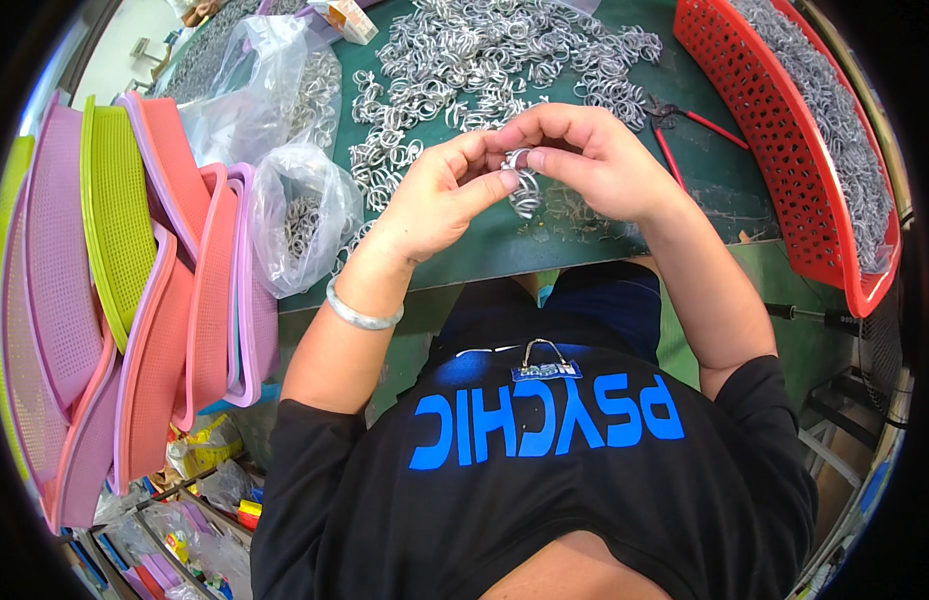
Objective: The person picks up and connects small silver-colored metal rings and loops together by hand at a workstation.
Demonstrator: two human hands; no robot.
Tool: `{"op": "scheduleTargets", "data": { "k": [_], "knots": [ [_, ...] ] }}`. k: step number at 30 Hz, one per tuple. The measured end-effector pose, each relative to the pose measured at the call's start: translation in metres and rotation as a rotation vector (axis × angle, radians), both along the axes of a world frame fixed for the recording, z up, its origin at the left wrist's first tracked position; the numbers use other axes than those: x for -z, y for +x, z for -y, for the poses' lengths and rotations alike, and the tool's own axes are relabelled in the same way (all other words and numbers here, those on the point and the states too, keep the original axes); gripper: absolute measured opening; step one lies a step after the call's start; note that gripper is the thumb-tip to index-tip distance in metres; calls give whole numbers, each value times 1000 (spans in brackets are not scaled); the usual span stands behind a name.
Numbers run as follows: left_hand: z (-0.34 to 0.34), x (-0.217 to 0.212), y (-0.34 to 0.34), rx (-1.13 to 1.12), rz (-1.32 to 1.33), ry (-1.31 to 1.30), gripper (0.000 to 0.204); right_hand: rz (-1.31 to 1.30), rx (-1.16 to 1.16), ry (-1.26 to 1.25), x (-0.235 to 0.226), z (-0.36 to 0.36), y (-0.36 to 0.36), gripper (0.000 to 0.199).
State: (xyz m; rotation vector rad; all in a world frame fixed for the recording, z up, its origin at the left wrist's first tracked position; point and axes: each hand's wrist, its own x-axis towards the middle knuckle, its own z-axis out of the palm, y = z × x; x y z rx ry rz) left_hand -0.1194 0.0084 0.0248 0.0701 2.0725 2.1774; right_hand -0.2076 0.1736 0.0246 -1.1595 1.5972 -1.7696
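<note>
Your left hand and right hand pinch silver metal rings over the table's near side; likely light, stiff and slippery, these suit fingertip holds at their rims.

A dark green bench is carrying a loose heap of silver wire coils, with stragglers trailing down its left side. Red-handled pliers are lying with handles spread, just right of the heap. Clear plastic bags are resting along the left, a small carton is sitting far back, and a red perforated basket is standing along the right.
</note>
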Motion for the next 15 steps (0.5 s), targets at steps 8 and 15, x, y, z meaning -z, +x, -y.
{"op": "scheduleTargets", "data": {
  "k": [8,15],
  "knots": [
    [1,2,-2,-40,97,-30,17,-16,-15,5,6,4,-1,18],
    [-5,18,1,-215,232,349,13,-268,392,54,15,-8,15,15]
  ]
}}
